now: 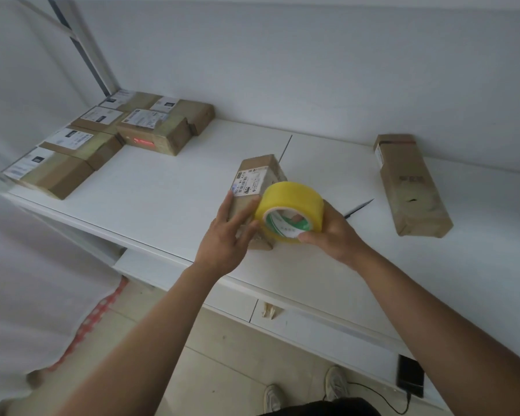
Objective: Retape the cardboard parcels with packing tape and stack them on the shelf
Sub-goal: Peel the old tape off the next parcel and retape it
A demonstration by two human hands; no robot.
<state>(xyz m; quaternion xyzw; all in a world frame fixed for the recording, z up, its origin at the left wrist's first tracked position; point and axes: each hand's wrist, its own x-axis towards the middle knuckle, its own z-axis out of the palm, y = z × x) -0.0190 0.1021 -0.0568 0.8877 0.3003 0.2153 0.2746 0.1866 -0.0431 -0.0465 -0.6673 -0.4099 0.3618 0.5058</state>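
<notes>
A small brown cardboard parcel [258, 175] with a white label lies on the white shelf [150, 193] in the middle of the view. My left hand [225, 235] rests on its near end with fingers extended along the side. My right hand [333, 235] grips a yellow roll of packing tape [291, 205], fingers through the core, with the roll pressed against the parcel's right side. A longer brown parcel [409, 187] lies apart at the right. Several labelled parcels [102, 139] sit grouped at the far left of the shelf.
A dark pen-like tool [359, 208] lies on the shelf behind my right hand. A black phone [410, 379] with a cable sits at the shelf's front edge, lower right. A scrap of tape [270, 310] sticks to the shelf's front face. A wall stands behind.
</notes>
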